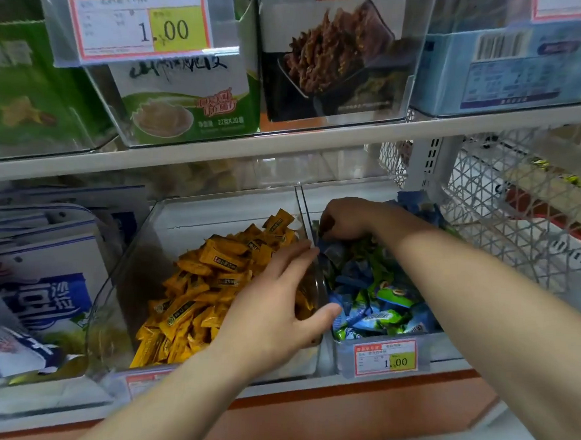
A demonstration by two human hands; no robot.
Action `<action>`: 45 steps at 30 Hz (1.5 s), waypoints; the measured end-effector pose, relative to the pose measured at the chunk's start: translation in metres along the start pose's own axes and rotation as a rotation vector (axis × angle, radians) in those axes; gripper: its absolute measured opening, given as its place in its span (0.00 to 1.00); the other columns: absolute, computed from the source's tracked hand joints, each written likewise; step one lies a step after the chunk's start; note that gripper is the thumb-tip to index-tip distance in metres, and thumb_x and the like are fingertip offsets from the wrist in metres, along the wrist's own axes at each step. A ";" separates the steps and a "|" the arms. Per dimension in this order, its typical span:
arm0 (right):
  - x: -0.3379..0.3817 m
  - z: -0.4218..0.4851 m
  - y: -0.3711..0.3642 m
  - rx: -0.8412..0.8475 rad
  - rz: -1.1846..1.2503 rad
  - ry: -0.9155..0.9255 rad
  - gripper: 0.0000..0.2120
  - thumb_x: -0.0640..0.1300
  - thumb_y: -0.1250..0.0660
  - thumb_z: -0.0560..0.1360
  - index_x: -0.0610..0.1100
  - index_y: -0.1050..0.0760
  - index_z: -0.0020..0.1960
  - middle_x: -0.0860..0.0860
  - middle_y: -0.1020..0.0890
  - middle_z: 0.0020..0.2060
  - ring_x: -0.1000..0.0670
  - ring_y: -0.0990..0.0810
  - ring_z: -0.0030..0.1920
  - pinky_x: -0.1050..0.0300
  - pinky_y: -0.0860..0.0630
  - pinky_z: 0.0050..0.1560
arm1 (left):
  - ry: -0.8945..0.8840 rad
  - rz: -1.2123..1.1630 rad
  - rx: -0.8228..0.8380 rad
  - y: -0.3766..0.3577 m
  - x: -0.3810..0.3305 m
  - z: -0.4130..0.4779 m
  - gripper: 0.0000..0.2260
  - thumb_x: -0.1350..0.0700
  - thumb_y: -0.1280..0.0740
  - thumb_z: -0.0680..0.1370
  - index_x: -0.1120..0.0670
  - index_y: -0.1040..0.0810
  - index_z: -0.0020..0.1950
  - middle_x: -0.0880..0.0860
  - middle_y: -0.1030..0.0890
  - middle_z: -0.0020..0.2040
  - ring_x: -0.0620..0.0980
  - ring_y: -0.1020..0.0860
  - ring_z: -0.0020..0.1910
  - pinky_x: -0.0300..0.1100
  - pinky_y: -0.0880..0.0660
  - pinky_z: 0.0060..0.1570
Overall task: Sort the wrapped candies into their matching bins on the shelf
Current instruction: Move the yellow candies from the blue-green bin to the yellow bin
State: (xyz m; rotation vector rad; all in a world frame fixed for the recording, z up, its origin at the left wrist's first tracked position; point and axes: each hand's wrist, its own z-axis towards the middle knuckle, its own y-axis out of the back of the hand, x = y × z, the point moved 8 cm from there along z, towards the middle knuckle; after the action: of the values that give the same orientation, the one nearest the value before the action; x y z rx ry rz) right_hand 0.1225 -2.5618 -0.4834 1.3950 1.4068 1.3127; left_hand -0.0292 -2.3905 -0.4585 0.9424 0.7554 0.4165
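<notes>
Over bin divider (305, 214): L hand (277, 309), open-fingered.

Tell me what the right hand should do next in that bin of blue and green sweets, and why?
Probably lift the right hand clear to see what it has picked. Its fingers are curled among the blue and green candies at the back, hiding any catch. The left hand rests on the clear divider beside the yellow candies.

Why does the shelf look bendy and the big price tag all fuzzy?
In the head view, the wide lens tilts and slightly bows the white shelf edge; the upper price tag sits behind glossy clear plastic and its small print is blurred; the right hand, deep in the bin, lies in shadow.
</notes>
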 end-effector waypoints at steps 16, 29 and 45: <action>0.008 -0.066 0.010 -0.033 -0.007 0.104 0.17 0.56 0.29 0.75 0.54 0.21 0.61 0.58 0.20 0.48 0.52 0.21 0.52 0.61 0.32 0.40 | -0.007 -0.017 0.030 0.003 -0.001 -0.001 0.36 0.33 0.36 0.74 0.42 0.42 0.79 0.38 0.44 0.78 0.41 0.38 0.74 0.34 0.37 0.66; 0.000 -0.122 0.058 -0.319 0.274 0.044 0.09 0.57 0.33 0.77 0.54 0.18 0.43 0.57 0.16 0.42 0.54 0.18 0.45 0.54 0.23 0.48 | -0.017 -0.040 0.022 0.003 -0.001 0.000 0.36 0.33 0.35 0.73 0.41 0.41 0.78 0.37 0.45 0.77 0.41 0.37 0.73 0.34 0.36 0.67; -0.007 -0.001 -0.028 0.183 -0.007 -0.121 0.40 0.62 0.25 0.67 0.54 0.35 0.75 0.48 0.28 0.70 0.44 0.27 0.67 0.48 0.29 0.63 | -0.025 -0.018 -0.002 0.001 0.002 -0.002 0.38 0.27 0.44 0.70 0.38 0.43 0.77 0.35 0.46 0.77 0.40 0.39 0.73 0.41 0.32 0.69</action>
State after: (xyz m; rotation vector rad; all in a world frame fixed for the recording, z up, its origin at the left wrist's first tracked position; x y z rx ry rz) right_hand 0.1161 -2.5659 -0.5112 1.5603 1.4773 1.0978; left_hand -0.0296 -2.3879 -0.4594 0.9367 0.7398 0.3893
